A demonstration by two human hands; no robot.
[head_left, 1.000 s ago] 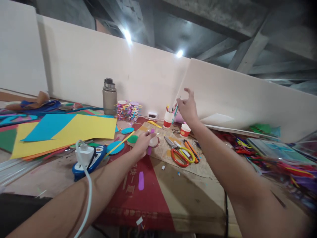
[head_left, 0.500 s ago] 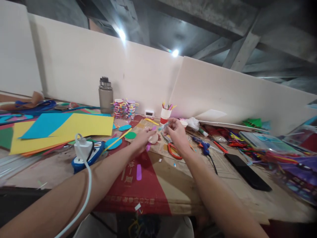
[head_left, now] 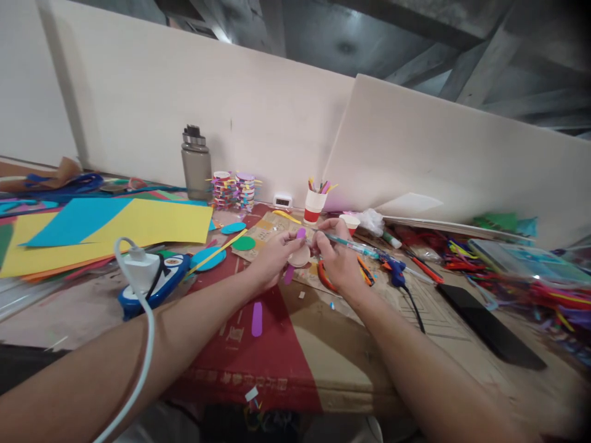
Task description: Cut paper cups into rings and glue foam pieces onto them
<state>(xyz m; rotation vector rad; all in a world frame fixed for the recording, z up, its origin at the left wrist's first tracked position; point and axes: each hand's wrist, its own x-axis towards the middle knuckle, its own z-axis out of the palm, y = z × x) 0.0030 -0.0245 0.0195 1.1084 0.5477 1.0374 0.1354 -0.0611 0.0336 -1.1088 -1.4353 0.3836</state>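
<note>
A long work table (head_left: 323,363), covered with cardboard and a red printed sheet, stands against pale partition boards under a dark concrete ceiling. Both hands meet near the middle of the table, above a piece of brown paper. The left hand (head_left: 272,258) grasps a small round pale disc (head_left: 301,256) with a purple strip (head_left: 293,258) that crosses it and sticks out above and below. The right hand (head_left: 337,261) is closed around a teal pen (head_left: 357,247), which points away to the right, and its fingertips touch the disc. Just under the right hand lie scissors with red handles (head_left: 323,280), mostly hidden. A second purple strip (head_left: 257,319) lies on the red sheet, nearer to the person. To the left are a yellow sheet of paper (head_left: 157,224), a blue sheet (head_left: 74,221), and a white plug on a blue device (head_left: 154,284). At the wall stand a grey bottle (head_left: 196,163) and a red and white cup of sticks (head_left: 314,205). To the right lie a blue glue gun (head_left: 397,267) and a black phone (head_left: 489,326).
</note>
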